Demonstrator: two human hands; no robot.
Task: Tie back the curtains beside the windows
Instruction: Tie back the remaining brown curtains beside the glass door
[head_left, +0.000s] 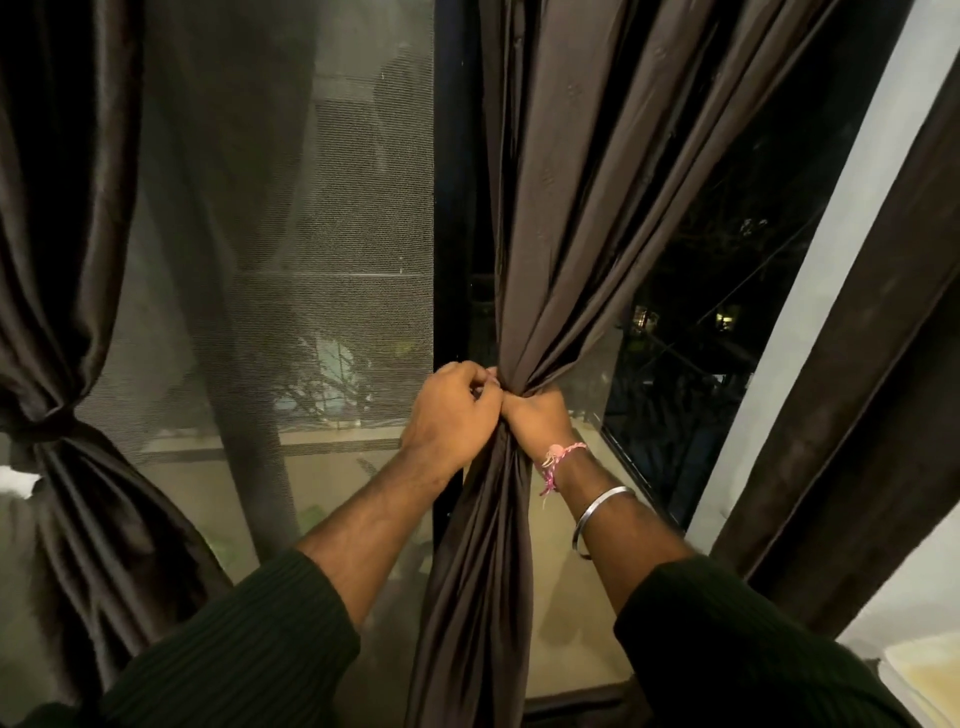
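A dark brown curtain (566, 218) hangs in front of the window's black centre post, gathered into a tight bunch at mid height. My left hand (449, 410) pinches the bunch from the left with curled fingers. My right hand (537, 421) grips the same gathered cloth from the right, its fingers hidden behind the folds. Below my hands the cloth falls in one narrow column. A second brown curtain (62, 291) at the far left is cinched at its waist with a tie (49, 423). No tie is visible on the middle curtain.
A mesh screen (311, 234) covers the left window pane; the right pane (696, 312) shows darkness and distant lights. A third brown curtain (872, 364) hangs loose along the white wall (841, 218) at the right.
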